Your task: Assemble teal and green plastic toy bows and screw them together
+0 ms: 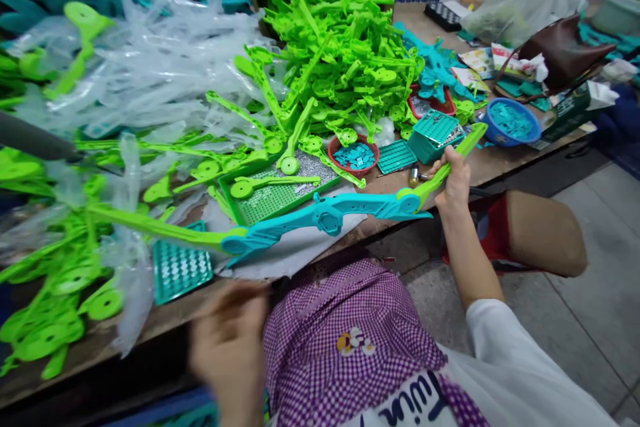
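Note:
My right hand is wrapped round a bright green plastic arm. That arm is joined to one end of a long blue plastic body, which stretches leftward over the bench edge. At the body's other end a second green plastic arm reaches out to the left across other parts. My left hand is low in front of the bench, below the blue body and apart from it. Motion smears its fingers, so what they hold, if anything, does not show.
Green parts are heaped at the back beside clear plastic bags. Small pieces fill a green tray and a red bowl. A teal tray lies near the front edge. A blue bowl stands right; a stool is below.

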Motion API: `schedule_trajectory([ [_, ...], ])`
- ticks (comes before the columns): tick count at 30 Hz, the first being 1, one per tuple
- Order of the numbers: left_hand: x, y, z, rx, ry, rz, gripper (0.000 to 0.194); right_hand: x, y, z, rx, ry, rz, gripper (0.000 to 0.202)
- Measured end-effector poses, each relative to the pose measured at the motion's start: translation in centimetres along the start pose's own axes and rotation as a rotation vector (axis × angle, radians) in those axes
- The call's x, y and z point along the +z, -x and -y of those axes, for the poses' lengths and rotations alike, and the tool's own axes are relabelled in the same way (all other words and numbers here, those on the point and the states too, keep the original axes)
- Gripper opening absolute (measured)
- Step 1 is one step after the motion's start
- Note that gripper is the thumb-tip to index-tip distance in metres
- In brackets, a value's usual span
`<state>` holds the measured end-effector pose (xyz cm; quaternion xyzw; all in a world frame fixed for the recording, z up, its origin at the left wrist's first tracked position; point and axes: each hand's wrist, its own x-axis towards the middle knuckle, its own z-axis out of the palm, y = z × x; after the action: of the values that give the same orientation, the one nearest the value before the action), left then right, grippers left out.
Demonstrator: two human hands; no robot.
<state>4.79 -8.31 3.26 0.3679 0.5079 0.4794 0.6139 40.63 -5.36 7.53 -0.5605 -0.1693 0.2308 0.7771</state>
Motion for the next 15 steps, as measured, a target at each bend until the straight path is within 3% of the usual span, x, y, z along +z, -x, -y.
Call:
schedule_trajectory([
  [4,9.7,0.2,3.5,-0.248,0.071,0.414,0.055,0.6,0.6,0.1,-0.051,0.029,0.014,0.045],
  [7,15.8,-1.4,4.9,-0.269,0.242,0.496,0.053,0.8,1.1,0.6,-0.079,0.048,0.009,0.045],
  [10,18.3,-2.4,5.3,-0.211,0.268,0.482,0.051,0.7,1.5,1.3,-0.090,0.056,-0.003,0.044],
  [15,18.6,-2.6,5.2,-0.158,0.158,0.510,0.045,0.6,1.9,1.9,-0.089,0.054,-0.001,0.042],
])
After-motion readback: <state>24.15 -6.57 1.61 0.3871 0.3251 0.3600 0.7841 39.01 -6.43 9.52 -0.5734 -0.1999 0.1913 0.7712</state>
